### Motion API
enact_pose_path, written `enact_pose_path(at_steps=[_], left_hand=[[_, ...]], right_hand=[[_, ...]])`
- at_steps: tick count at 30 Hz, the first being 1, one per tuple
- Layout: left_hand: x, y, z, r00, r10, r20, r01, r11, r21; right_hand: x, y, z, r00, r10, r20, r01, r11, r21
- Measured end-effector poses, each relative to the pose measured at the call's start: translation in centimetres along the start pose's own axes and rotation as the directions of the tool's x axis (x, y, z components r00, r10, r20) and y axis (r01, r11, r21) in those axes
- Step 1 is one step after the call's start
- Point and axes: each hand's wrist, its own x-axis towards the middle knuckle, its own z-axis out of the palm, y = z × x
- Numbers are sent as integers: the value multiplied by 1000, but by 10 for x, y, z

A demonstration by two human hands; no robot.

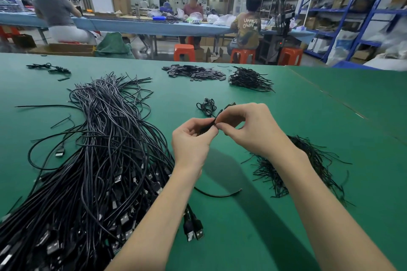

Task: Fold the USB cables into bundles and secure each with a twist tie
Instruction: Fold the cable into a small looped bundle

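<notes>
Bundle (207, 126) of folded USB cable sat raised above the green table (286, 116), pinched between both hands and mostly hidden by them. Left hand (191, 138) had its fingers curled round the folded loops; right hand (246, 126) pinched a thin black strand at the bundle's top, judged to be the twist tie (219, 114), though the fingers hid how far it was wrapped. One finished bundle (206, 105) lay on the table just beyond the held bundle. Loose cable heap (99, 160) lay to the left of the held bundle, the pile of spare ties (295, 167) to its right and nearer the person, and a single stray cable (218, 193) directly below it.

Risks, as judged: a slackened left grip would let the springy loops fan open before the tie closed; too few turns would leave the tie free to unwind; overtightening could kink the cable; a free end hanging down could snag the stray cable beneath.
</notes>
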Motion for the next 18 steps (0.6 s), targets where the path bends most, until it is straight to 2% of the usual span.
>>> enact_pose_path(at_steps=[6, 9, 12, 15, 18], left_hand=[[2, 2, -4, 1000, 2, 23, -1, 999, -36], [3, 3, -5, 997, 4, 72, -2, 999, -33], [4, 2, -7, 995, 24, 96, -23, 1000, -12], [4, 0, -9, 990, 102, 98, -109, 992, 69], [3, 1, -8, 976, 186, 112, -198, 973, 118]], right_hand=[[-7, -3, 8, 992, -99, -76, 88, 987, -132], [-10, -1, 8, 986, -121, -115, 106, 985, -133], [-10, -1, 7, 990, -110, -88, 100, 988, -115], [-10, 1, 6, 990, -107, -88, 97, 989, -110], [-10, 2, 9, 980, -133, -148, 118, 987, -106]])
